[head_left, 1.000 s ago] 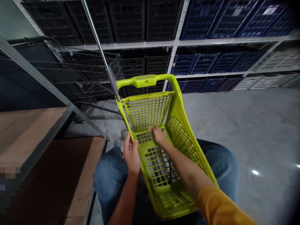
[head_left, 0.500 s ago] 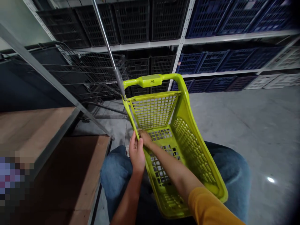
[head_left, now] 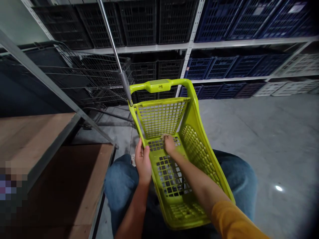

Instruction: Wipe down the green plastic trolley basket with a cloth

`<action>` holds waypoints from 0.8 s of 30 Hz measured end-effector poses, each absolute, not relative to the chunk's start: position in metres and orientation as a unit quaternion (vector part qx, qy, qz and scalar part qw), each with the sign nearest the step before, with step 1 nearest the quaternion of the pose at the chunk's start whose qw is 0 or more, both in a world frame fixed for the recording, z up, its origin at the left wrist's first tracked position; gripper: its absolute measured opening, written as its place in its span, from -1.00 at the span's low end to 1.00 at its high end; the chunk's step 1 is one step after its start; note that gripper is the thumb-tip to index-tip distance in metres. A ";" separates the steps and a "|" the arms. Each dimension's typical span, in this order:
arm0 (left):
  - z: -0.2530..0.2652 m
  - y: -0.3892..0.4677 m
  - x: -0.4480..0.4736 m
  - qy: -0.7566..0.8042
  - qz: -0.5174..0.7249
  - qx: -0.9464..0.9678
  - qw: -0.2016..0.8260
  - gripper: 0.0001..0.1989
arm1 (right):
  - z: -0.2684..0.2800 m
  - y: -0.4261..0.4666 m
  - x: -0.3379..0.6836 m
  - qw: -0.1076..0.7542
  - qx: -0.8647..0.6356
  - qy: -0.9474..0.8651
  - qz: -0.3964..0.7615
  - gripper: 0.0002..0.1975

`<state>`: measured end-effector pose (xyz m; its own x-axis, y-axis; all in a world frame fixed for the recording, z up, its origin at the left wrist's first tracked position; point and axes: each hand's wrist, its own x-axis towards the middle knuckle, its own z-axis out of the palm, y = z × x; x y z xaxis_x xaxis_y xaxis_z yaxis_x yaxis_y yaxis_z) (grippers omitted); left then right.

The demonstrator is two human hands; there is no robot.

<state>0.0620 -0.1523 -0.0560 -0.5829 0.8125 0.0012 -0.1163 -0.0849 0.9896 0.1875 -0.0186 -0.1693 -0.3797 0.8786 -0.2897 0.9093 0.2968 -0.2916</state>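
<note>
A lime-green plastic shopping cart basket (head_left: 193,116) with a grid floor and slotted sides sits between my knees. On its left rim my left hand (head_left: 144,165) is closed, thumb inside and fingers outside. My right hand (head_left: 169,144) reaches down into the basket, its fingers bunched around a small pale crumpled cloth (head_left: 164,136). That cloth is against the floor near the hinged grid panel (head_left: 163,116); most of it is hidden by the fingers. A metal pole (head_left: 112,39) rises from the basket's upper left corner, beside the green handle (head_left: 159,86).
Shelving ahead holds black crates (head_left: 139,23), blue crates (head_left: 221,20) and white crates (head_left: 270,89). A wire shopping trolley (head_left: 99,71) stands at the left behind the pole. Close on my left is a metal-framed rack with brown wooden shelves (head_left: 45,127). Grey concrete floor (head_left: 249,129) extends to the right.
My right hand has moved right, from beside the left wall to the middle of the basket floor, and the cloth now shows. My left hand keeps its hold on the rim.
</note>
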 end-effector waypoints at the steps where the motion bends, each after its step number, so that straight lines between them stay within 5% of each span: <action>1: -0.057 -0.152 0.062 0.582 0.674 0.300 0.342 -0.52 | -0.171 -0.025 0.171 0.025 0.547 0.810 -0.209 -0.59; 8: -0.063 -0.154 0.056 0.593 0.668 0.325 0.309 -0.52 | -0.178 -0.048 0.132 -0.006 0.466 0.859 -0.210 -0.62; 15: -0.066 -0.152 0.061 0.604 0.645 0.367 0.292 -0.50 | -0.167 -0.010 0.234 0.059 0.614 0.773 -0.148 -0.69; 20: -0.058 -0.153 0.040 0.624 0.542 0.551 0.119 -0.39 | -0.166 -0.019 0.256 0.090 0.638 0.753 -0.133 -0.65; 24: -0.041 -0.149 0.006 0.483 0.339 0.807 0.020 -0.68 | -0.165 -0.033 0.232 0.103 0.573 0.798 -0.155 -0.62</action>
<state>0.0056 -0.1492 -0.0406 0.3040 0.7928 0.5283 0.7652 -0.5335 0.3603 0.2323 -0.0329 -0.1647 -0.3221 0.8831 -0.3411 0.9466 0.2953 -0.1293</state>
